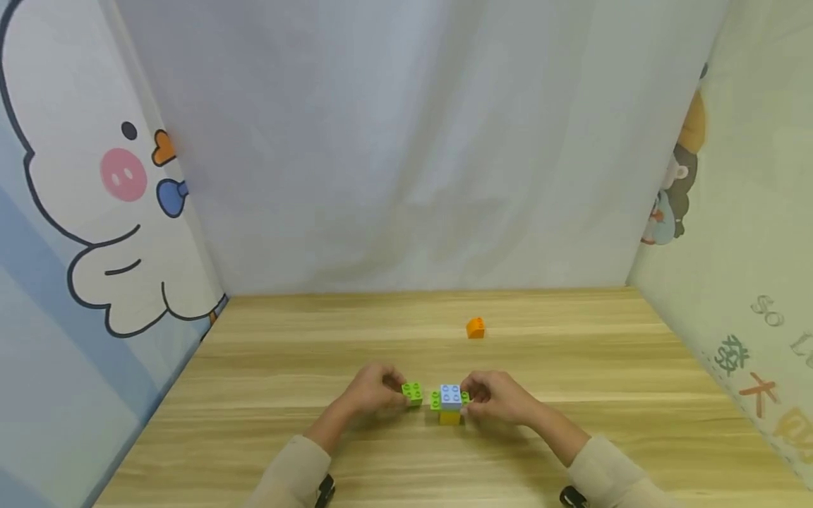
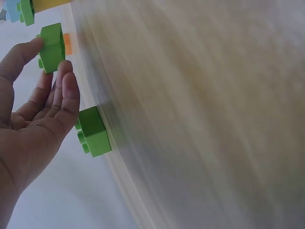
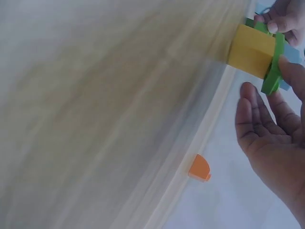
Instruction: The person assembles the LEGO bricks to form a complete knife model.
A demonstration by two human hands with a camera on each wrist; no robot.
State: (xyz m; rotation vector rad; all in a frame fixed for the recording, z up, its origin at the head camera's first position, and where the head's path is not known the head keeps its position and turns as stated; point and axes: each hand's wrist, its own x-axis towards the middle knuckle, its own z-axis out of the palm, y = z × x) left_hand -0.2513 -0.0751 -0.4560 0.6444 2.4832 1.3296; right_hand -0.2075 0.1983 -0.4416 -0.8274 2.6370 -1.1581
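My left hand (image 1: 376, 389) pinches a bright green toy building brick (image 1: 411, 395) between thumb and fingertips, its studs facing up. Just right of it is a small stack: a light blue brick (image 1: 451, 397) on a wider green piece (image 1: 435, 401), over a yellow brick (image 1: 449, 418). My right hand (image 1: 498, 397) pinches the right end of that green piece (image 3: 272, 71). A gap separates the held brick from the stack. In the left wrist view another green brick (image 2: 95, 132) stands beyond my left fingers; the head view does not show it.
An orange brick with a curved side (image 1: 475, 329) lies farther back on the wooden table (image 1: 305, 339). A pale curtain (image 1: 406, 176) hangs behind the table. Printed panels stand at the left (image 1: 76, 212) and right (image 1: 718, 233).
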